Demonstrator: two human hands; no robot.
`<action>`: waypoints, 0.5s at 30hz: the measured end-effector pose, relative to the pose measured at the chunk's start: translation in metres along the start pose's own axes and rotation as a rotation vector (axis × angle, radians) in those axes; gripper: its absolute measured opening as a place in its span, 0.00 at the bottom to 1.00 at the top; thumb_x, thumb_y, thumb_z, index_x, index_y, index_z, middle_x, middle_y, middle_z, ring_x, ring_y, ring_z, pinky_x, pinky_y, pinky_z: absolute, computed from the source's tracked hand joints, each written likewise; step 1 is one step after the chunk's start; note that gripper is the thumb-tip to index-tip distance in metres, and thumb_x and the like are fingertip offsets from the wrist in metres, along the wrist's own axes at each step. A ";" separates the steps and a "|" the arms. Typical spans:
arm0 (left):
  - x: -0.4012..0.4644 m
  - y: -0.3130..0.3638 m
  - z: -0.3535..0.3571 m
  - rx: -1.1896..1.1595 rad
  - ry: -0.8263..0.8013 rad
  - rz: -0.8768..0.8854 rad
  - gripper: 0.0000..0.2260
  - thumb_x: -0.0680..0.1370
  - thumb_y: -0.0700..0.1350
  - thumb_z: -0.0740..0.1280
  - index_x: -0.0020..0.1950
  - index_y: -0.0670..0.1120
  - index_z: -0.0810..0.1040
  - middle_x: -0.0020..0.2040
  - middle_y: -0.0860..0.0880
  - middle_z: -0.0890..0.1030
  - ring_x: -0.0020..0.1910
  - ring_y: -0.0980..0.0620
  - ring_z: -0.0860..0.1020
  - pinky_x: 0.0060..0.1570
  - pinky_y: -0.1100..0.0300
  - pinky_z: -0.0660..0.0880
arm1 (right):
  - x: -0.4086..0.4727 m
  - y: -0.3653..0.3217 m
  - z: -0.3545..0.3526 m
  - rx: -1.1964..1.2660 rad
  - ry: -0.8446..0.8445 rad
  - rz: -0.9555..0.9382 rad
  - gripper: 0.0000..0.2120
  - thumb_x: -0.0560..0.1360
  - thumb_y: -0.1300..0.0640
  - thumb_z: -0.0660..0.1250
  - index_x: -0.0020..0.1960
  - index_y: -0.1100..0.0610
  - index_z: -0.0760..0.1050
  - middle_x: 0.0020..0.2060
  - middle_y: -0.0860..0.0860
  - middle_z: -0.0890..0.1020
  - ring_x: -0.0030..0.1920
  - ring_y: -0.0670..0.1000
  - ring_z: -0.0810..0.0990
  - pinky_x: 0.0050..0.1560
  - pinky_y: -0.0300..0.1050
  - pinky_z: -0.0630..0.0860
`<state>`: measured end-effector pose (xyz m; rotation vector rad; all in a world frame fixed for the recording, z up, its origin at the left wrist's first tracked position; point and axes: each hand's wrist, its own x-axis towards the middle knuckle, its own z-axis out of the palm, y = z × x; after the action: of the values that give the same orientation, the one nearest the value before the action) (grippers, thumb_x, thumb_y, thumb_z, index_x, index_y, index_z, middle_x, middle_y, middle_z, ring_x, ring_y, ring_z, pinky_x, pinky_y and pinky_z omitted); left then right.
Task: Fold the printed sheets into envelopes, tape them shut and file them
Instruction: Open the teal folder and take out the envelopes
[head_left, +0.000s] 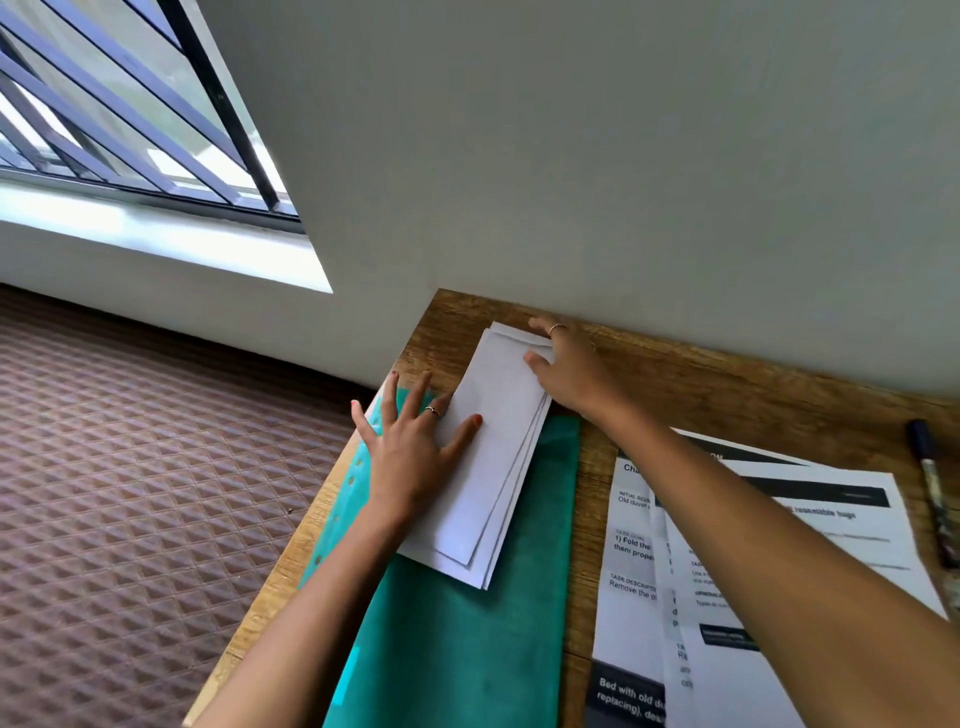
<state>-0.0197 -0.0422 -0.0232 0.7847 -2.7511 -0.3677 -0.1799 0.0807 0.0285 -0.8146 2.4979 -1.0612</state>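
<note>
1. Head view: a wooden bench (701, 384) stands against a pale wall (623, 156), with a window (104, 114) up at the left and patterned floor (130, 467) below it.
2. A green folder (467, 649) lies along the bench's left part, its punched edge toward the bench's left side.
3. A stack of folded white envelopes (493, 467) lies slantwise on the folder; its far end passes the folder's top edge and reaches near the wall.
4. The left hand (410, 457) lies flat with fingers spread and straight. Its thumb presses on the stack's top face, while the other fingers rest at the stack's left edge and on the folder. A ring shows on one finger.
5. The right hand (571, 369) is at the stack's far end. Its thumb lies on top of the paper and its fingers curl round the end edge, so the grip holds the stack there. A ring shows on one finger.
6. Printed sheets (779, 571) overlap on the bench right of the folder, partly under the right forearm.
7. A dark pen (930, 483) lies near the bench's right edge, just beside the sheets.
</note>
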 end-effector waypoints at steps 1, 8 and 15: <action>0.001 0.004 0.000 0.025 -0.001 -0.006 0.31 0.74 0.69 0.48 0.66 0.55 0.73 0.74 0.53 0.62 0.76 0.48 0.47 0.68 0.34 0.35 | -0.002 0.000 0.000 -0.002 -0.001 0.003 0.21 0.79 0.58 0.61 0.71 0.56 0.65 0.71 0.54 0.64 0.71 0.54 0.64 0.68 0.43 0.60; -0.002 0.035 -0.007 -0.044 -0.121 -0.196 0.25 0.78 0.62 0.55 0.69 0.50 0.69 0.77 0.49 0.56 0.76 0.45 0.44 0.69 0.35 0.38 | -0.024 -0.002 0.002 -0.077 -0.071 -0.010 0.23 0.78 0.59 0.61 0.72 0.58 0.62 0.73 0.55 0.58 0.73 0.58 0.60 0.72 0.50 0.57; -0.011 0.047 -0.020 0.100 -0.060 -0.235 0.29 0.74 0.66 0.57 0.66 0.47 0.71 0.68 0.45 0.64 0.67 0.42 0.61 0.64 0.45 0.61 | -0.062 -0.002 0.001 -0.086 -0.087 0.012 0.26 0.77 0.54 0.65 0.71 0.57 0.62 0.69 0.57 0.64 0.69 0.59 0.66 0.68 0.54 0.65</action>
<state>-0.0274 -0.0010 0.0083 1.1463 -2.7556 -0.3044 -0.1298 0.1167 0.0328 -0.8495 2.4871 -0.8998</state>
